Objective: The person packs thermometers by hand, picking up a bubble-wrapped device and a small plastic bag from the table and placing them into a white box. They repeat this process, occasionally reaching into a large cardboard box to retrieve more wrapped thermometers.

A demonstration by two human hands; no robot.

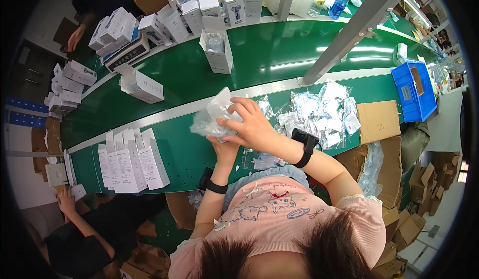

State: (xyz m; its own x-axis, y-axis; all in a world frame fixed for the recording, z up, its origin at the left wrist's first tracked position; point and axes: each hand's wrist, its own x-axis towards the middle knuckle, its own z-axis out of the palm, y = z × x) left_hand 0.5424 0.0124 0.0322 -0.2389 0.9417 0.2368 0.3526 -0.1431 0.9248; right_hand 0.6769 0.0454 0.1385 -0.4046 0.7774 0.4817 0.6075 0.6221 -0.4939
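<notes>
In front of my chest, over the near edge of the green table, both hands are at a white carton with its flap up (220, 106) and a crinkled clear plastic bag (202, 125) bulging at its left. My right hand (249, 127) reaches in from the right with bent fingers closed on the bag. Below it, my left hand (223, 144) grips the carton from underneath; most of its fingers are hidden. Several open white cartons (130, 166) stand in a row to the left. Right of my hands lies a pile of small clear bags with white and blue contents (319, 109).
Beyond a metal rail, the green belt (269, 49) carries an open carton (216, 49) and a tipped one (142, 87). A metal post (344, 34) rises at the right, near a blue bin (413, 92) and cardboard (379, 121). Other people's hands (76, 38) show at the left.
</notes>
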